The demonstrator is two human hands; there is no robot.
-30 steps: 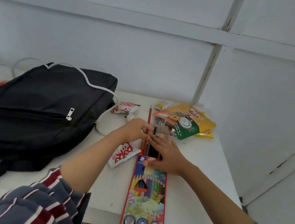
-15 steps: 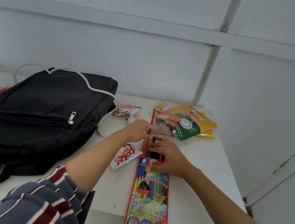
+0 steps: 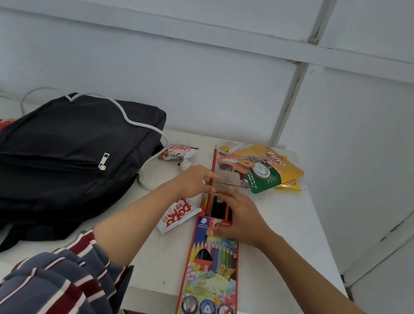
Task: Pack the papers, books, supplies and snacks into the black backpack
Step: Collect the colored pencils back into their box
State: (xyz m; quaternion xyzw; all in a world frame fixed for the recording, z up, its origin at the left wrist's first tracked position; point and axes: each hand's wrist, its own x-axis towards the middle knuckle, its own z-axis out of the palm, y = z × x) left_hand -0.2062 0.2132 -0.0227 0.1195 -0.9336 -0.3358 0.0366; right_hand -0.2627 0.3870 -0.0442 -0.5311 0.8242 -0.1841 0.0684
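- Red cardboard forms the coloured-pencil box, lying lengthwise at lower centre, its near end overhanging the white table; "Luna" is legible on the top band, while the logo text beside it is too small to read.
- Two red-and-white sachets carry bold red lettering I cannot read for certain; one lies just left of the box, the other further up by the bag.
- At upper right lies a yellow-and-green snack bag, its print upside down and unclear.
- Left hand pinches a red pencil at the box's open far end; the pencil points away up the frame.
- Right hand lies across that open end with loosely extended fingers, its thumb pressing the label and its palm hiding most of the dark pencils.
- At left, well apart from both hands, the black backpack lies flat with its front zip closed.
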